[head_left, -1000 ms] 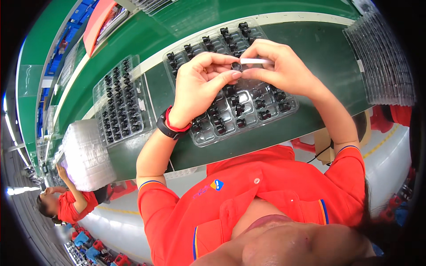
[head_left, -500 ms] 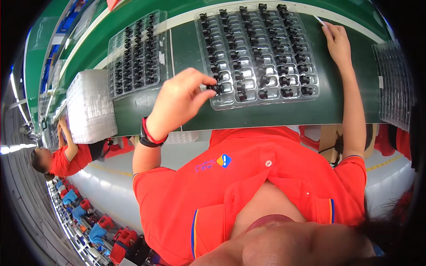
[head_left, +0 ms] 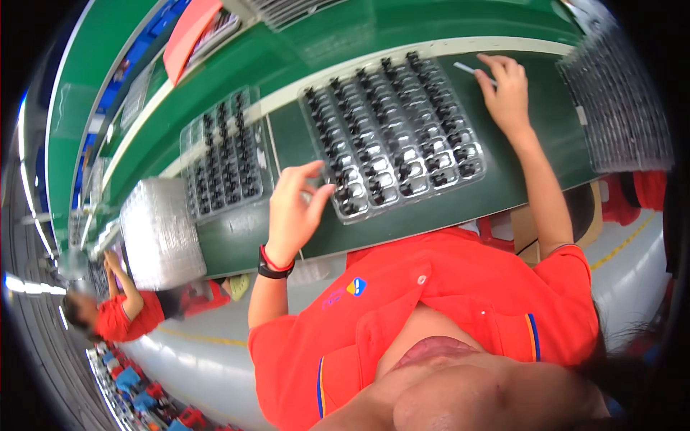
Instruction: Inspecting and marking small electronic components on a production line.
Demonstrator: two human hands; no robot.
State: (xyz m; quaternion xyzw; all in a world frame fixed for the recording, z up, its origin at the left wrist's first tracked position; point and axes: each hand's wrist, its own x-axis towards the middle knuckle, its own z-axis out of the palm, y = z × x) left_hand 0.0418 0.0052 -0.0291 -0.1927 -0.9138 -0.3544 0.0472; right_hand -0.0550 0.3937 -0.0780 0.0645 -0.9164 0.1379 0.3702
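My left hand [head_left: 293, 212], with a dark band at the wrist, is at the near left corner of a clear plastic tray [head_left: 413, 199]. Thumb and forefinger curl toward each other there; a blurred dark patch shows between their tips, too smeared to name. Rows of small black parts [head_left: 410, 169] sit in the tray's pockets. Beyond the tray's far right side, my right hand [head_left: 507, 97] grips a thin white stick [head_left: 464, 67] between thumb and fingers.
Another clear tray of black parts [head_left: 224, 161] lies to the left. A stack of clear trays [head_left: 159, 233] stands nearer on that side, another stack [head_left: 611, 97] at the right. A co-worker in red [head_left: 129, 316] is at far left. The green table [head_left: 316, 241] ends before me.
The view has turned, so the trays appear shifted. My left hand has drawn slightly away from the tray's near left corner. My right hand still holds the white stick, its forefinger now more extended.
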